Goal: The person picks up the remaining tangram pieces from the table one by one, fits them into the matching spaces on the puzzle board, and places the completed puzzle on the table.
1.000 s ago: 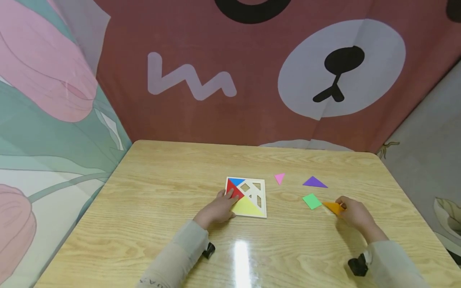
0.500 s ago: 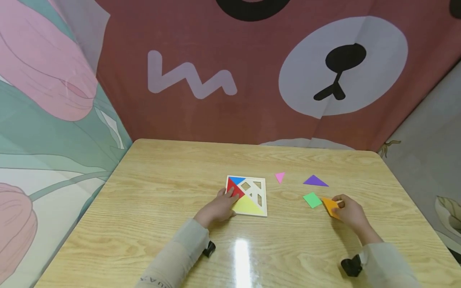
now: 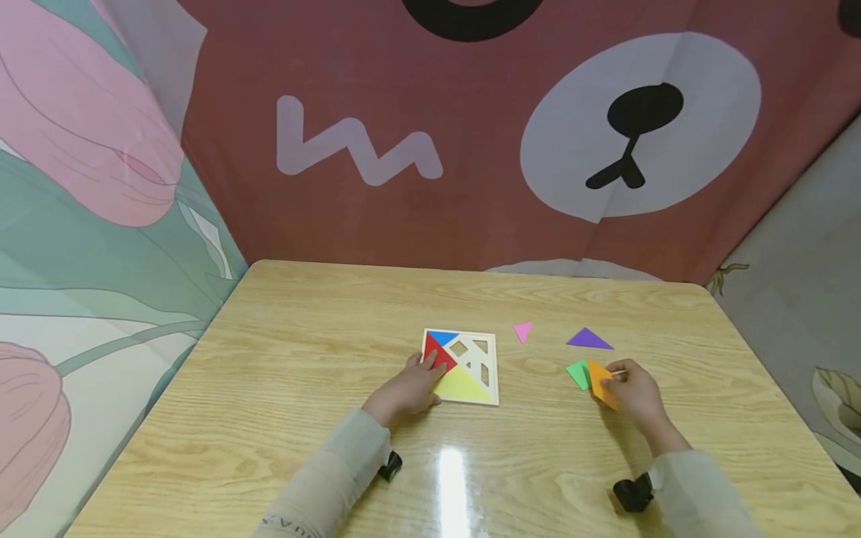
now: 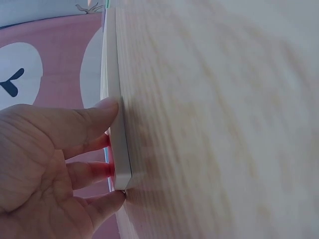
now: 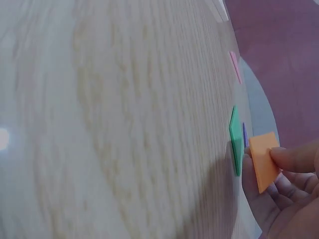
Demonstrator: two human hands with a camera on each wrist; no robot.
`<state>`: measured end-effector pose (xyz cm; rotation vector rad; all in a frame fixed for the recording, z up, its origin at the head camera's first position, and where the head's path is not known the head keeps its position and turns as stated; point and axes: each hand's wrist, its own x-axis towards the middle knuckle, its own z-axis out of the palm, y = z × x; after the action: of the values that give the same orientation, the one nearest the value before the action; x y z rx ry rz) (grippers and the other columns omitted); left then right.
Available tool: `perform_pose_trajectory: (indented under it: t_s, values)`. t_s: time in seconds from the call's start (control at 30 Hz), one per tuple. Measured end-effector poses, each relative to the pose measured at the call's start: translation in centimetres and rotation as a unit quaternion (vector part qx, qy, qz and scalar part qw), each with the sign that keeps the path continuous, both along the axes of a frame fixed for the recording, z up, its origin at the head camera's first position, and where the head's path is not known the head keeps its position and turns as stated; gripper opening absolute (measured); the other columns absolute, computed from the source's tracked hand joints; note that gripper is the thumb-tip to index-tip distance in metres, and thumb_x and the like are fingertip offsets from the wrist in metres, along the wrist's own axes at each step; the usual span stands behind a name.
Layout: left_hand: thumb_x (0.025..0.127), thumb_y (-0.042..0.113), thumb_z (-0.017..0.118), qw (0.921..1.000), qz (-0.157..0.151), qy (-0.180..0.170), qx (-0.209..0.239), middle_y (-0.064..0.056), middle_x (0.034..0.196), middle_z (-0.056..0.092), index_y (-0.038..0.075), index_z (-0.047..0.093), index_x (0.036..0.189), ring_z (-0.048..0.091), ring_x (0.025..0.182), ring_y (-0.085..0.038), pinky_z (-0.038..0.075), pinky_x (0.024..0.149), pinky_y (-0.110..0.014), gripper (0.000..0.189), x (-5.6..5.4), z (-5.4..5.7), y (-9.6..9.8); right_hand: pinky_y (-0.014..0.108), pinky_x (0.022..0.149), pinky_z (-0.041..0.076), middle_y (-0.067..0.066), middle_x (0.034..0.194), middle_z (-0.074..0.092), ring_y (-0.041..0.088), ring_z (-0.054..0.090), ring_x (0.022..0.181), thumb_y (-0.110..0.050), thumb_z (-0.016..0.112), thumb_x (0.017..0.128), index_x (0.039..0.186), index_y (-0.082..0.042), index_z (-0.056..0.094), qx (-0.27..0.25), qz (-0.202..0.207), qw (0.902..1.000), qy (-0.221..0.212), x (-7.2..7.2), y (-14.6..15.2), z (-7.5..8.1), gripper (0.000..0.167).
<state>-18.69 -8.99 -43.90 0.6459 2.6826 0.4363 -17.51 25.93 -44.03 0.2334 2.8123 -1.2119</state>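
My left hand holds the left corner of a white tangram board. Two fingers lie on its red triangle, and in the left wrist view the thumb presses the board's side edge. Blue and yellow triangles also sit in the board; its right part shows bare cutouts. Between thumb and fingers my right hand pinches an orange parallelogram piece, tilted up off the table. In the head view it partly covers a green square.
A purple triangle lies behind the green square. Farther left, a small pink triangle lies near the board. The wooden table ends at a printed cloth backdrop. A black wrist camera hangs under the right sleeve.
My right hand has moved left with the orange piece and turned it more upright, so it overlaps the green square in the head view. The left hand has stayed on the board.
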Motion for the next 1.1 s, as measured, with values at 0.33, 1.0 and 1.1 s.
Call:
perform_pose_trajectory:
  t_s: [0.33,1.0,1.1]
  values:
    - [0.082,0.020,0.058,0.9999,0.007,-0.008,0.001,-0.014,0.140,0.018,0.008,0.035,0.133,0.009,0.126,-0.036,0.023,0.097,-0.041,0.057,0.0,-0.3,0.0,0.027,0.053,0.043,0.021,0.091,0.049,0.024,0.049,0.075,-0.006,0.050,0.084,0.105,0.010,0.045,-0.032,-0.017,0.9993,-0.011,-0.3,-1.0,0.0,0.027]
    - [0.082,0.020,0.058,0.9999,0.008,-0.010,0.008,-0.014,0.140,0.018,0.008,0.035,0.132,0.009,0.126,-0.036,0.024,0.097,-0.042,0.057,0.0,-0.3,0.0,0.024,0.054,0.042,0.015,0.086,0.046,0.020,0.046,0.072,-0.002,0.049,0.084,0.102,0.011,0.042,-0.067,-0.029,0.9974,0.005,-0.9,-2.8,-0.4,0.024]
    - [0.082,0.020,0.058,0.9998,0.010,-0.013,0.010,-0.014,0.140,0.018,0.008,0.035,0.132,0.008,0.126,-0.036,0.023,0.097,-0.042,0.057,0.0,-0.2,0.0,0.022,0.053,0.041,0.014,0.084,0.045,0.018,0.045,0.069,-0.002,0.049,0.083,0.102,0.012,0.042,-0.069,-0.029,0.9972,0.009,-1.0,-3.0,-0.5,0.024]
